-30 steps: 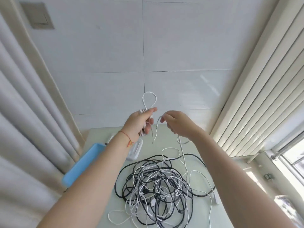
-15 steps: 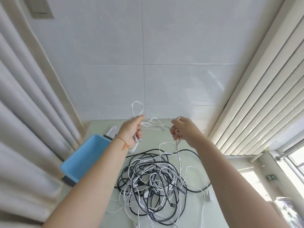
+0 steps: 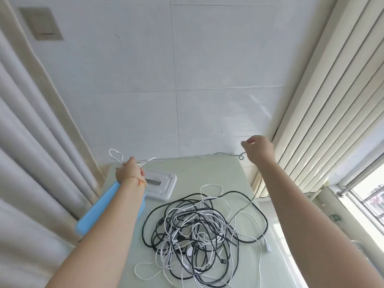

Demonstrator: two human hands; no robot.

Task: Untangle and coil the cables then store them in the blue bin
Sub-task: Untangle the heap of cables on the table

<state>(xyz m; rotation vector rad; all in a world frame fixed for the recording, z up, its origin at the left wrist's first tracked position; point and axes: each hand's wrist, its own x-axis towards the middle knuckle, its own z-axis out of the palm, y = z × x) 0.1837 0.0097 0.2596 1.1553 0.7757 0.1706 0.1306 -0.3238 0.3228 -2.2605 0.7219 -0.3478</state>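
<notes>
Pulling apart now: left hand (image 3: 129,170) at nine o'clock and right hand (image 3: 258,149) out at two o'clock, where half a second ago both sat close together over the middle of the desk (image 3: 207,175). Stretched between them, one white cable (image 3: 187,157), drawn nearly straight along the far desk edge, with a small kink or curl just below the right grip. Left grip closed around a small bunch of white loops poking up at eleven o'clock of the fist; right grip pinching the cable's running length, fingers curled tight. Below the right hand, the same strand seemingly dropping down toward the pile, though hard to follow against the radiator.

Meaning for the task, as a judgement: one length freed and measured out for the next wrap onto the left-hand coil, so coiling of the first cable under way, far from done. Still heaped at six o'clock, the tangle (image 3: 197,231) of black and white cables, resting on the desk, untouched by either hand. Blue bin (image 3: 93,213) at eight o'clock, partly hidden behind the left forearm, holding no coil so far as visible. White tray-like box (image 3: 162,187) just beside the left wrist.
</notes>
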